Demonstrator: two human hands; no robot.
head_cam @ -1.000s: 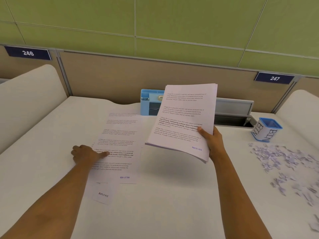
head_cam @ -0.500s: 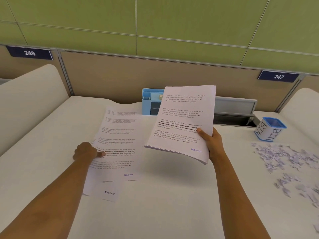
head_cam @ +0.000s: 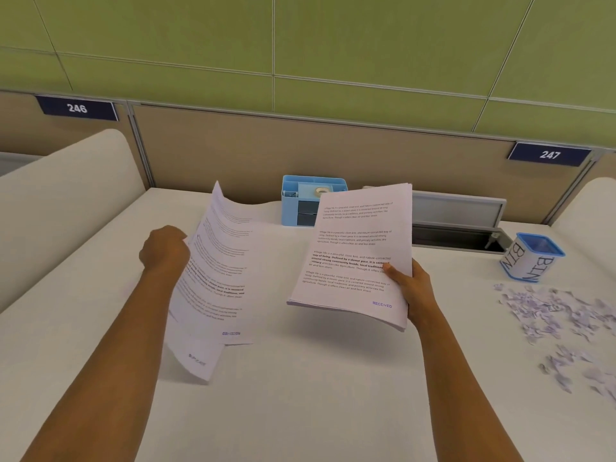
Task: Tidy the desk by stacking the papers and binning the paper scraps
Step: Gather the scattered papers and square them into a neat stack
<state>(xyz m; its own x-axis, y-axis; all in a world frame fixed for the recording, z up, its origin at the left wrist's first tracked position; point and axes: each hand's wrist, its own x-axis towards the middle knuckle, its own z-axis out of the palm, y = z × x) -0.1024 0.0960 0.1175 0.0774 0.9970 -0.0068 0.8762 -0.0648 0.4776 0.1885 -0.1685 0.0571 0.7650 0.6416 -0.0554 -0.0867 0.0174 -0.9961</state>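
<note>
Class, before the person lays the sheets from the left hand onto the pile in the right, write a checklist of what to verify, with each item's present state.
1. Left hand grips the loose sheets by their left edge: ok.
2. Right hand holds the stack, thumb on top: ok.
3. Loose sheets squared together: not ok, one sticks out below.
4. Loose sheets clear of the desk: cannot tell.
5. Paper scraps in the bin: not ok, they lie on the desk.

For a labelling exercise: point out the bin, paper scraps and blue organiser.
bin (head_cam: 533, 265), head view, lettered side.
paper scraps (head_cam: 550, 308), head view, pile's middle.
blue organiser (head_cam: 289, 211), head view, front wall.
</note>
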